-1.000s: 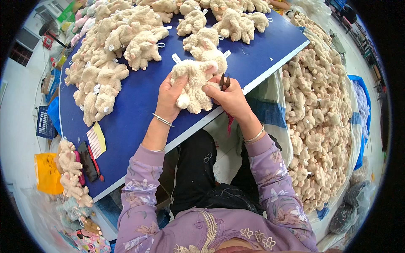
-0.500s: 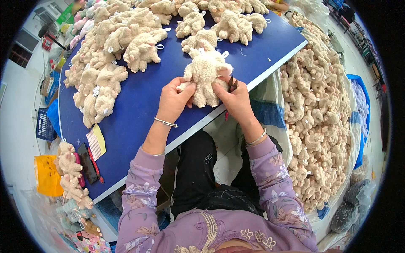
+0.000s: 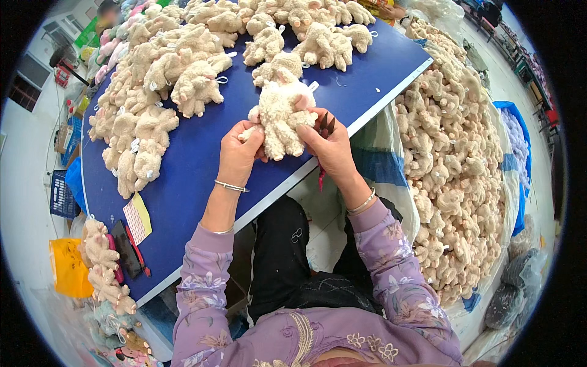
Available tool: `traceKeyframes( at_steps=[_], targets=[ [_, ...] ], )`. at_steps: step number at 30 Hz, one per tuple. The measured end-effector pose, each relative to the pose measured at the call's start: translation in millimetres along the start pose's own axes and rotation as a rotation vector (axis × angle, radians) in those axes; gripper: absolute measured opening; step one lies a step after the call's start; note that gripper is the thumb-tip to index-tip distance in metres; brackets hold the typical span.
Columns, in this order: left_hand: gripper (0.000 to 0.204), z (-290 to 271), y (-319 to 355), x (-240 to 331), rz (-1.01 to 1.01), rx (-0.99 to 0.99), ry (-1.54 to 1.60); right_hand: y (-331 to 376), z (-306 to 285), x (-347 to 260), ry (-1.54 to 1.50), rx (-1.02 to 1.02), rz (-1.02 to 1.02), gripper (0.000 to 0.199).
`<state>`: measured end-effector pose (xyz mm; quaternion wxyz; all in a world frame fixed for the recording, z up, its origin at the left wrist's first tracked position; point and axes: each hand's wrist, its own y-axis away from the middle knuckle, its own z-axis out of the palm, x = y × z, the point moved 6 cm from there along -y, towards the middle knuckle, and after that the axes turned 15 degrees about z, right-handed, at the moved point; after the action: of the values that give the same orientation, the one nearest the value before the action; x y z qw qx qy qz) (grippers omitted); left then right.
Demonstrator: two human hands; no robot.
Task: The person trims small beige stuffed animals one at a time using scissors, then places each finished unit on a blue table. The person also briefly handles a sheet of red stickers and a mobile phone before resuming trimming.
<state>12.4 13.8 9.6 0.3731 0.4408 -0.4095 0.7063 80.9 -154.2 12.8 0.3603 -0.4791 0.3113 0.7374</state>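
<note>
A cream plush toy [image 3: 280, 113] is held between both hands just above the near edge of the blue table [image 3: 202, 165]. My left hand [image 3: 238, 153] grips its lower left side. My right hand [image 3: 330, 144] grips its right side and also holds small dark snips [image 3: 324, 124], their tips beside the toy. More cream plush toys [image 3: 165, 73] lie in a heap across the far and left part of the table. White tags hang from some of them.
A big sack of cream plush toys [image 3: 458, 165] stands at my right, against the table edge. A yellow note pad [image 3: 137, 219] and dark tools [image 3: 128, 251] lie at the table's left end. A yellow bag [image 3: 70, 269] and more toys sit on the floor at left.
The toy in my hands has been turned and lifted a little, from lying low on the table edge to standing more upright between my hands. The snips stay in my right hand.
</note>
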Motion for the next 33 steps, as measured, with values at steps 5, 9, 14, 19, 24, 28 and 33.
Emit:
traceKeyframes(
  at_steps=[5, 9, 14, 19, 24, 28, 33],
  targets=[
    [0.013, 1, 1, 2, 0.015, -0.021, -0.091, 1, 8, -8, 0.065, -0.050, 0.054, 0.028],
    [0.015, 0, 1, 2, 0.055, 0.001, -0.104, -2, 10, -4, 0.168, -0.028, 0.027, 0.026],
    [0.019, 4, -1, 4, 0.084, 0.149, -0.011, -2, 18, 0, 0.232, -0.067, -0.018, 0.025],
    [0.020, 15, 4, 1, -0.120, -0.149, -0.016, 0, 14, -4, 0.226, -0.085, 0.032, 0.014],
    [0.029, 18, 3, 10, -0.205, -0.200, 0.188, 3, 15, -7, 0.116, -0.117, 0.147, 0.014],
    [0.036, 12, 0, 15, -0.097, -0.197, 0.256, 8, 2, -41, -0.050, 0.076, -0.031, 0.015],
    [0.040, -4, -13, 11, 0.031, -0.024, 0.247, 26, -59, -139, -0.540, -0.192, -0.429, 0.033]
  ],
)
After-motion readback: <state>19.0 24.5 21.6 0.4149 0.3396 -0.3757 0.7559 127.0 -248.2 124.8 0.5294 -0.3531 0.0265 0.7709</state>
